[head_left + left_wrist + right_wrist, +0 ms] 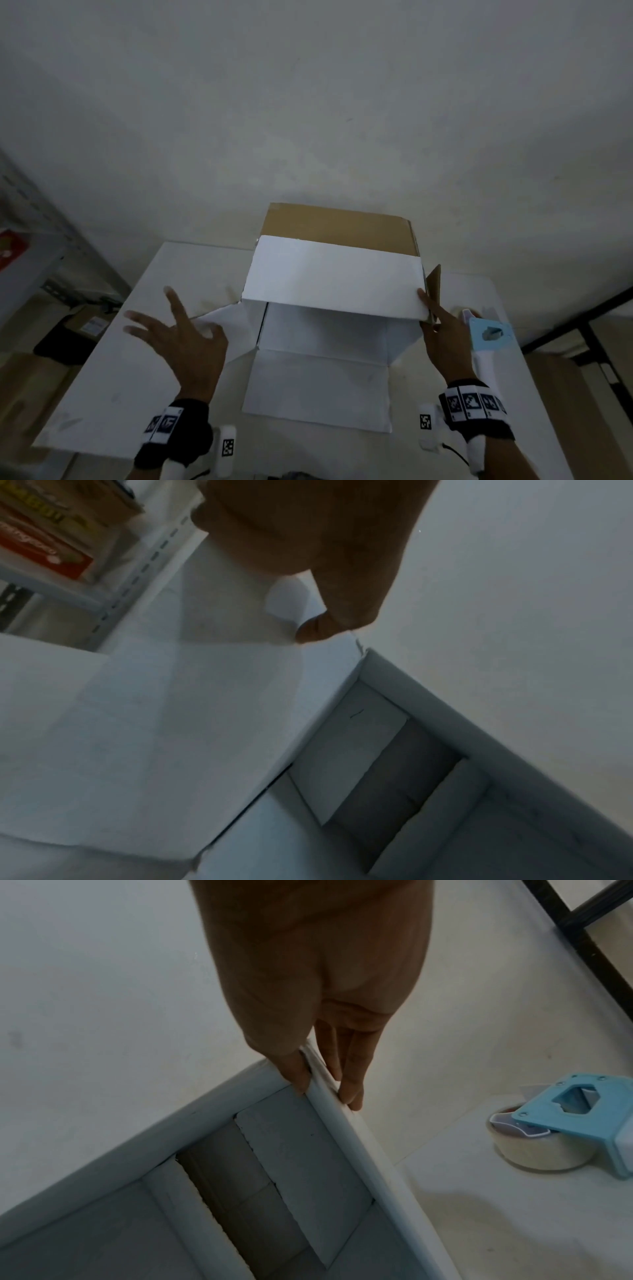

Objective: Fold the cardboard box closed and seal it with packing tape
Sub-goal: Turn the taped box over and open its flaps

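A cardboard box [335, 274], white outside and brown inside, stands on the white table [137, 377]. One white flap lies across the far half of its opening. The near flap [318, 387] hangs flat toward me and the left flap [222, 318] splays outward. My right hand [433, 315] pinches the upright right flap [434, 281] at its near corner, thumb inside and fingers outside, as the right wrist view shows [322, 1085]. My left hand [178, 329] hovers with spread fingers over the left flap, holding nothing. A blue tape dispenser [548, 1139] with a clear roll stands right of the box.
A metal shelf [34, 240] with a red packet [10, 251] stands at the left, with brown boxes on the floor below. A black frame [582, 325] runs past the table's right edge. A plain wall rises behind the box.
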